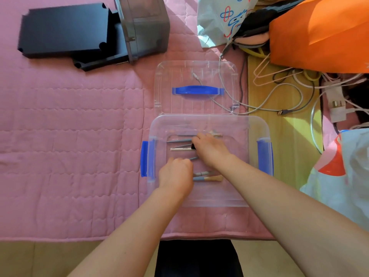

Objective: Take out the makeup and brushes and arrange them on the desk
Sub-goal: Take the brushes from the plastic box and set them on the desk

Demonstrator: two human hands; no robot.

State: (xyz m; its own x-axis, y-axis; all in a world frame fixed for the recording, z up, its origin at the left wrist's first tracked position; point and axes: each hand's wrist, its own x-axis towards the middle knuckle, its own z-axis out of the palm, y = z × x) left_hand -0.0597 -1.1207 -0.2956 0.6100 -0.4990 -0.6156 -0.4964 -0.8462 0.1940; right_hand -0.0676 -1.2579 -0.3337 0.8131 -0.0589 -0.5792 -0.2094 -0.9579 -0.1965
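A clear plastic box (209, 119) with blue side latches (144, 158) sits open on a pink quilted mat (69, 136). Several makeup brushes lie inside it: a grey-handled brush (177, 140), a white pencil-like stick (180, 149), and two brushes (207, 178) near the front. My left hand (176, 175) is inside the box, fist curled around a thin grey brush handle (194, 158). My right hand (210, 149) reaches in farther back. Its fingers are closed on a black-tipped brush (192, 146), and it hides the heads of the brushes beneath it.
The clear lid (179, 72) with a blue handle (197, 90) lies just behind the box. Black cases (63, 29) and a grey translucent bin (143, 23) sit at the far left. Cables (279, 96), a white bag (217, 17) and an orange bag (319, 33) crowd the right.
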